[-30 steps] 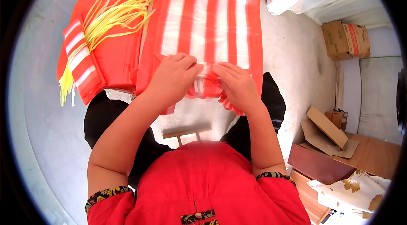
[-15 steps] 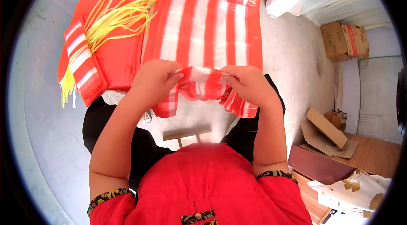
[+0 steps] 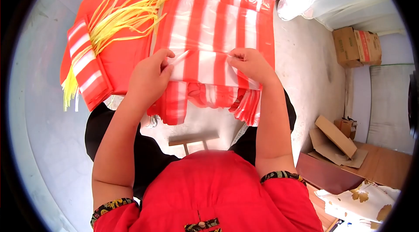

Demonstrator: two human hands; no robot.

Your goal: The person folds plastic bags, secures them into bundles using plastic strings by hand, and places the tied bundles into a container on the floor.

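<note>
Right hand [image 3: 253,67] pinches the edge of a red-and-white striped plastic sheet [image 3: 205,68] between thumb and fingertips, a light grip that seems suited to such thin, slippery film. The left hand [image 3: 150,77] is at the sheet's opposite side, thumb and fingers curled toward each other; a pale fold meets them, though glare means I can't tell whether they grip it. Spaced apart like this, the two hands probably help keep the film spread flat and its stripes straight.

The sheet lies in front of both hands, over more striped plastic. Just below the right hand hangs a gathered striped bunch [image 3: 248,109], its pleats pressed together; below the left hand, a folded striped end [image 3: 175,104] droops over the near edge.

Farther left of the left hand is a red plastic stack [image 3: 126,61]. Yellow strips [image 3: 122,15] fan across it, perhaps laid there to stay within reach, alongside a narrow folded striped bundle [image 3: 85,64].
</note>
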